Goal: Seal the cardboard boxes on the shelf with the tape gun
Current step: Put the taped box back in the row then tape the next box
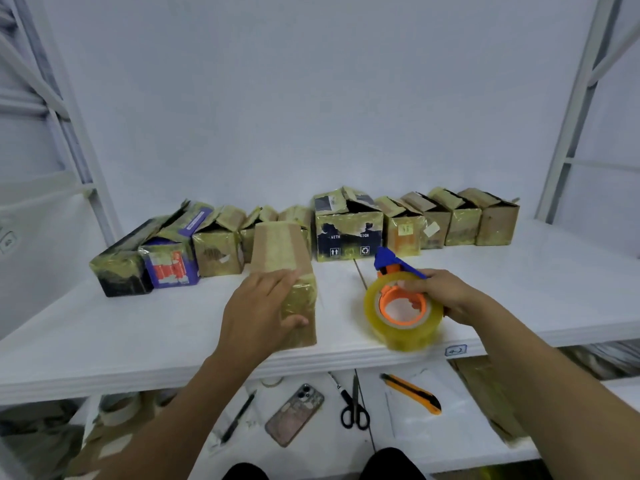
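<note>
A brown cardboard box (279,247) with tape along its top stands at the front of the white shelf (519,289). My left hand (258,311) grips its near side, thumb across the taped front. To the right, my right hand (446,294) holds the tape gun (401,306), which has a blue and orange body and a roll of yellowish clear tape. The gun hovers just above the shelf, apart from the box. A row of several worn, taped boxes (349,230) lines the back of the shelf, many with flaps raised.
On the lower shelf lie a phone (294,414), scissors (355,407), an orange utility knife (412,393), a pen (239,415) and a roll of tape (119,407). White shelf uprights (568,109) rise at both sides.
</note>
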